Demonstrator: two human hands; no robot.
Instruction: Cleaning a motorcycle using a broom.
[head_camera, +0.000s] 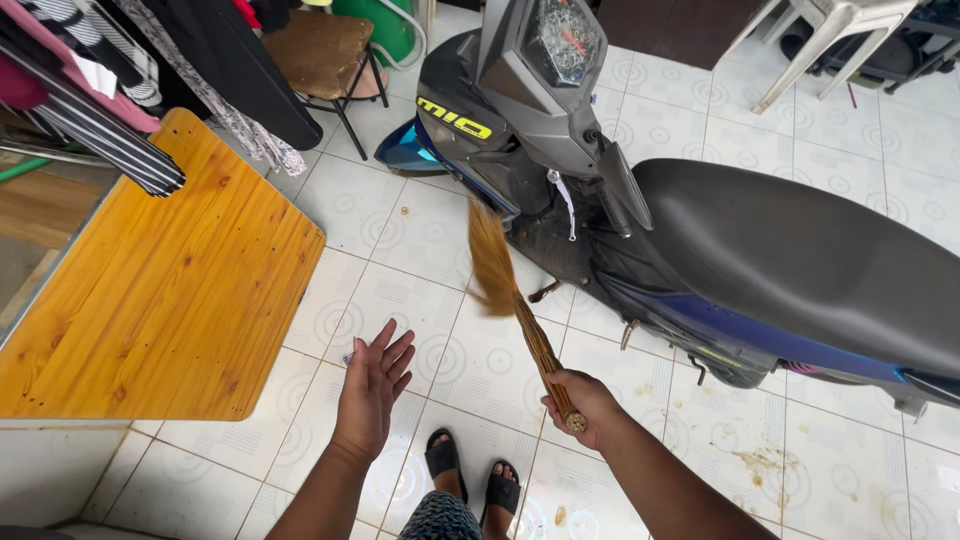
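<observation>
The hands do different work: the right hand (585, 405) is closed tight around the bound end of a stick broom (515, 300), while the left hand (375, 385) hangs open and empty, fingers spread, palm turned inward above the tiled floor (420, 230). The broom slants up and away from the grip, its blurred brown bristles low beside the footboard of the parked scooter (700, 230), near the middle of the floor. To sweep well here, I judge that the strokes should stay short and low, pulling dirt out from under the scooter toward open tile rather than flicking it against the bodywork, and the brown stains on the tiles near the floor's right edge probably need firmer passes. By count: one broom, one scooter, one wooden tabletop (170, 290) along the floor's left edge, one metal-legged stool (320, 50) at the far side, one white plastic chair (830, 40) toward the far right corner, and two black sandals (470, 480) on the person's feet.
</observation>
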